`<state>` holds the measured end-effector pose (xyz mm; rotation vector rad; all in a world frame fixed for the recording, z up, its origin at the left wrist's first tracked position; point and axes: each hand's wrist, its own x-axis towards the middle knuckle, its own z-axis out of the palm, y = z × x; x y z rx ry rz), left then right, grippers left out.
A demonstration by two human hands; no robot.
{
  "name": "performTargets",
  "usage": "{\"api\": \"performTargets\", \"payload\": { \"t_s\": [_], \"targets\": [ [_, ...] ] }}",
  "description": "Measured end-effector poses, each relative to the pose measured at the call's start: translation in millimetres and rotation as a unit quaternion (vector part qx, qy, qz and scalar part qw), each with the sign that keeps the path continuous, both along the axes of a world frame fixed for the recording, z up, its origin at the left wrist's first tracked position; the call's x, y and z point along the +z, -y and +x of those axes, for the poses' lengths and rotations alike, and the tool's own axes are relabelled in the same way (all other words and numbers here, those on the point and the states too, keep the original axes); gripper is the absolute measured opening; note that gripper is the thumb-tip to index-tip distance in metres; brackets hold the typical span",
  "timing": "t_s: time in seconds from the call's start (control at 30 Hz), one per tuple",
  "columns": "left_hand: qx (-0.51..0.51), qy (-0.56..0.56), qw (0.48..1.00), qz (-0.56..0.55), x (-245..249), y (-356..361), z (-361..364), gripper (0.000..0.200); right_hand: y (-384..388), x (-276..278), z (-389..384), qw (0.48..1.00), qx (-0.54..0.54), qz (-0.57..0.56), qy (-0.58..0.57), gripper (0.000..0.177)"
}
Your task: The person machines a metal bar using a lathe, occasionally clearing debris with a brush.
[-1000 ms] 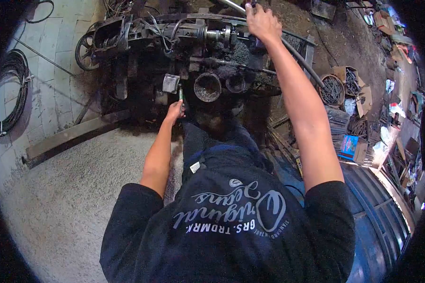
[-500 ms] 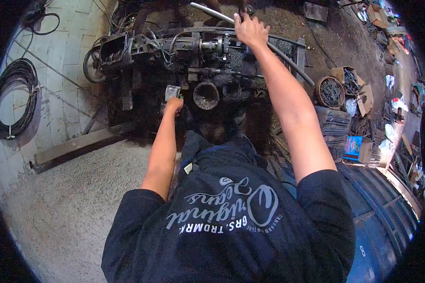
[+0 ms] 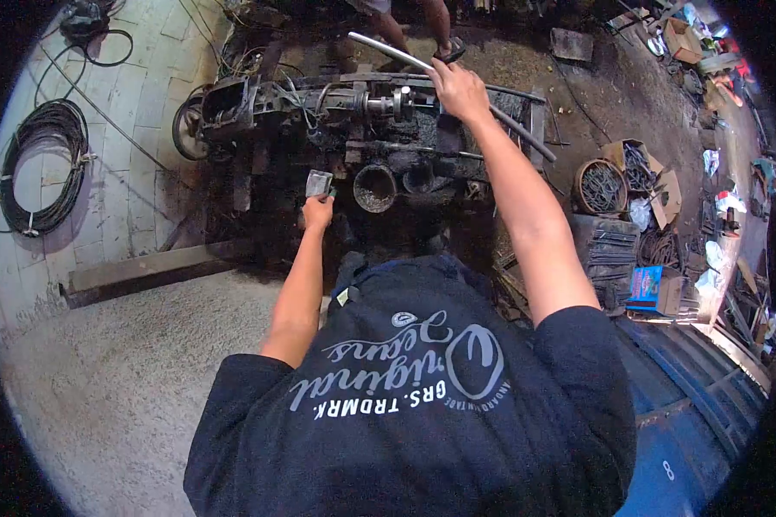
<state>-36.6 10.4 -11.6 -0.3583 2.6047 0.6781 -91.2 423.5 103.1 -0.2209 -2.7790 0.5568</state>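
Note:
A long metal rod [image 3: 517,127] slants over the far side of a dark, greasy machine [image 3: 293,103]. Its pale end points to the upper left, and my right hand [image 3: 461,90] is closed around it near the middle. Lower down, my left hand [image 3: 317,212] grips a small tool with a broad, flat, square-ended silvery head [image 3: 319,183], like a scraper; its handle is hidden in my fingers. Just right of that hand, a round, open-mouthed container [image 3: 375,188] with grainy material sits at the machine's near side. A shiny shaft [image 3: 388,105] shows on the machine below the rod.
Another person's legs [image 3: 435,21] stand beyond the machine. To the right are a round basket [image 3: 601,188] of metal pieces, cardboard boxes [image 3: 664,194] and a blue box [image 3: 647,284]. Coiled cable [image 3: 45,168] lies on the left, near a long beam [image 3: 147,271].
The view has shifted, bringing the other person's legs into sight. My right hand has tilted the rod slightly. My left hand has turned, showing the tool's flat head upright above my fingers.

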Motion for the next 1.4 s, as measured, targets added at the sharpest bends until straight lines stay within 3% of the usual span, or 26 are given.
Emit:
{"api": "performTargets", "payload": {
  "t_s": [0.07, 0.13, 0.33, 0.63, 0.83, 0.93, 1.13, 1.17, 1.27, 1.4],
  "targets": [
    [0.014, -0.016, 1.0, -0.002, -7.5, -3.4, 4.9, 0.034, -3.1, -2.3, 2.9, 1.0, -0.004, 0.009, 0.006, 0.039],
    [0.052, -0.048, 0.997, -0.009, 7.0, -9.7, 16.5, 0.032, -6.5, -12.3, 7.4, 0.997, 0.013, 0.046, -0.061, 0.041],
    [0.041, -0.105, 0.993, -0.04, 15.1, -13.7, 29.0, 0.032, -6.3, -12.3, 12.3, 0.998, -0.014, 0.026, -0.049, 0.039],
    [0.031, -0.084, 0.996, -0.001, 9.2, -6.9, 25.1, 0.033, -3.6, -1.7, 10.5, 0.999, -0.052, 0.003, 0.007, 0.045],
    [0.005, -0.053, 0.999, 0.0, 18.3, -6.9, 19.9, 0.036, 6.0, 8.9, -13.8, 0.961, -0.221, -0.095, 0.139, 0.062],
    [0.017, -0.019, 0.999, 0.023, 14.0, 6.4, 12.2, 0.038, 2.9, 13.4, -21.5, 0.943, -0.225, -0.124, 0.211, 0.061],
    [0.023, 0.04, 0.997, 0.067, 15.7, 6.4, 7.0, 0.036, 3.3, 0.2, -22.5, 0.957, -0.229, -0.064, 0.167, 0.055],
    [0.011, 0.015, 0.999, 0.049, 23.5, 1.7, 9.4, 0.037, 3.7, -2.4, -23.4, 0.961, -0.23, -0.062, 0.142, 0.054],
    [-0.015, -0.041, 0.998, 0.051, -25.3, 23.2, 5.8, 0.034, 2.5, 3.0, -27.3, 0.949, -0.231, -0.113, 0.181, 0.052],
    [-0.006, -0.038, 0.998, 0.043, -12.9, 17.5, 10.5, 0.033, -0.4, 2.1, -25.6, 0.951, -0.229, -0.102, 0.18, 0.054]
  ]
}}
